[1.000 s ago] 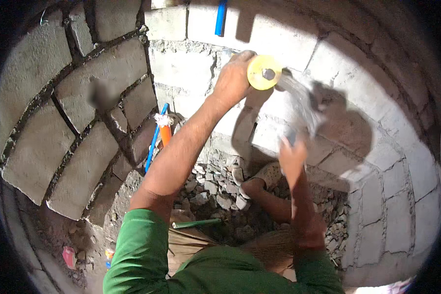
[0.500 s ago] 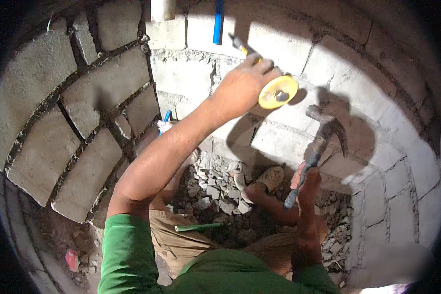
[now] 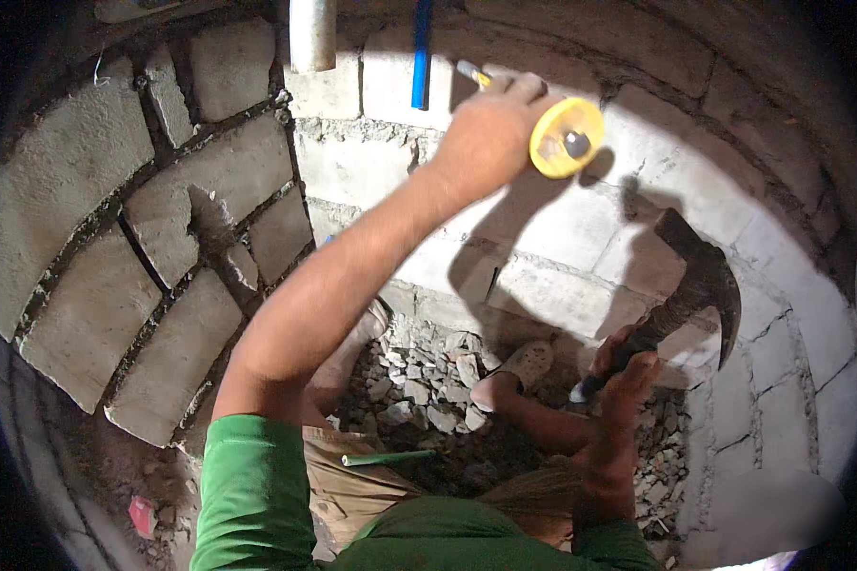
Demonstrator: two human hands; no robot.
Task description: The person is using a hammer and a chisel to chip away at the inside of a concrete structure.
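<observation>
Chisel (image 3: 469,72): middle hidden inside the left hand (image 3: 493,131); whether its tip touches the block wall (image 3: 371,171) cannot be told.
White pipe (image 3: 312,38): cut off by the top edge.
Left fingers: closed around the chisel — round yellow guard (image 3: 549,152) just beside them.
Right hand (image 3: 632,375): fingers wrapped around the hammer (image 3: 703,281) handle, partly shadowed and hard to make out.
Hammer: tilted, head up and rightward — well apart from the chisel.

A person's left hand (image 3: 490,131) grips a yellow-guarded chisel (image 3: 556,124) before a block wall (image 3: 554,293); above-left of that hand, a blue pipe (image 3: 420,57) and a whitish pipe (image 3: 312,36). Below-right of it, the right hand (image 3: 627,369) holds 1 claw hammer (image 3: 700,276); rubble (image 3: 428,390) lies below the left hand
</observation>
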